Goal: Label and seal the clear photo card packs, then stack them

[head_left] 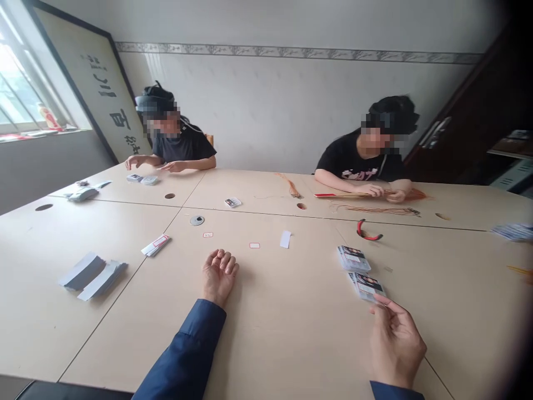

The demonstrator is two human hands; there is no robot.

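Note:
My left hand (pixel 220 276) rests palm up on the table with its fingers curled in; nothing shows in it. Beyond it lie two small red-bordered labels (pixel 254 245) and a white slip (pixel 285 239). At the right, my right hand (pixel 395 339) pinches the near corner of a printed card (pixel 368 284) between thumb and index finger. That card, with a dark picture and a red-framed label, tops a small fanned stack. Touching its far side is a second stack of similar cards (pixel 353 259), with clear plastic at its edge.
Left of my hands lie folded paper strips (pixel 102 278) and a label bundle (pixel 156 244). Red-handled pliers (pixel 368 230), orange cords (pixel 375 209) and a round disc (pixel 197 220) lie farther off. Two people sit opposite, one handling cards (pixel 149 180), the other cords.

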